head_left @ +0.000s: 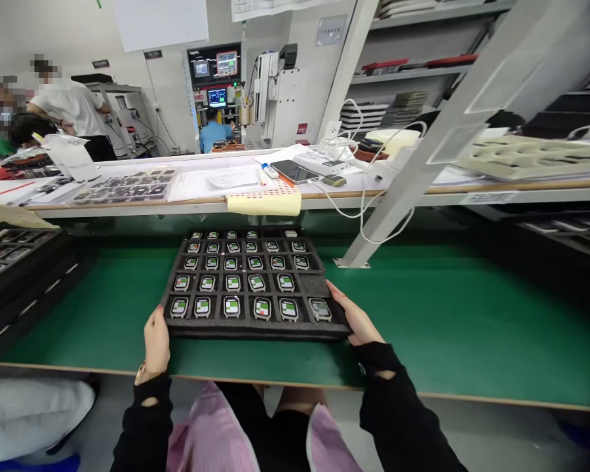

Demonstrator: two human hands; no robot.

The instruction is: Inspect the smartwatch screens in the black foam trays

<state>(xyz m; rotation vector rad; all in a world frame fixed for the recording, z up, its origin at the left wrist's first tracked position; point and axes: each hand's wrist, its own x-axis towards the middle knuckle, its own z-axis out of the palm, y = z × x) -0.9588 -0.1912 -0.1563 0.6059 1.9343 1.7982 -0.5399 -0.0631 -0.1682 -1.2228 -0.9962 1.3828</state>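
Observation:
A black foam tray (255, 326) lies over the green bench top, its compartments holding several square watch faces (233, 282) with lit green and white screens. At the tray's left front edge, my left hand (156, 341) is closed on its side. My right hand (354, 316) grips the right side near the front corner. One compartment (313, 285) near the right side holds no watch, and another in the back row looks bare. The watch (320, 309) in the front right compartment has a darker screen. The fingertips under the tray are hidden.
Stacked black trays (34, 288) stand at the left, more trays (565, 249) at the right. A metal post (398, 177) with white cables rises behind the tray. The raised shelf (177, 208) carries a phone (295, 172) and papers. People are in the background.

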